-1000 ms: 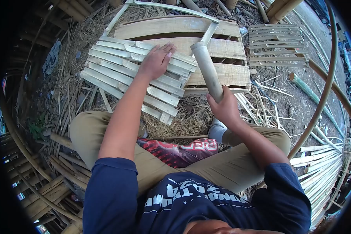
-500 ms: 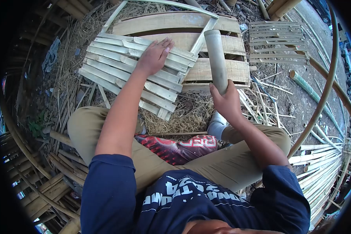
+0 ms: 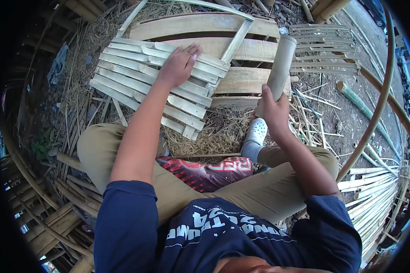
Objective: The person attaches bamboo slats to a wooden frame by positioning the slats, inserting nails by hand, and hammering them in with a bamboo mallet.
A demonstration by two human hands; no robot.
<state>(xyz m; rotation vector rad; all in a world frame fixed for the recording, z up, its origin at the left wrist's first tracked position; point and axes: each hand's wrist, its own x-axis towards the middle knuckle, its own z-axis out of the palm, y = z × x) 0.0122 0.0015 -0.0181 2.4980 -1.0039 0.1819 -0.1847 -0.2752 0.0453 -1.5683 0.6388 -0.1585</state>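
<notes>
My left hand (image 3: 177, 68) lies flat, fingers stretched, on a panel of pale split-bamboo slats (image 3: 143, 95). The slats run side by side across longer bamboo strips (image 3: 238, 42), which extend beyond them at the far end. Under part of the panel is a low platform of wide wooden planks (image 3: 250, 82). In my right hand (image 3: 275, 111) is a thick bamboo tube (image 3: 282, 61), gripped near its lower end. The tube is raised and leans to the right, apart from the slats. My right fingers are partly hidden behind it.
A second slatted bamboo piece (image 3: 323, 48) lies at the far right. A green bamboo pole (image 3: 362, 101) and a stack of split bamboo (image 3: 373, 191) are on the right. A curved pole (image 3: 373, 116) arcs nearby. A red printed cloth (image 3: 209, 173) lies between my legs.
My right hand has swung the bamboo tube to the right and tilted it, uncovering the white shoe below. My left hand stays on the slats.
</notes>
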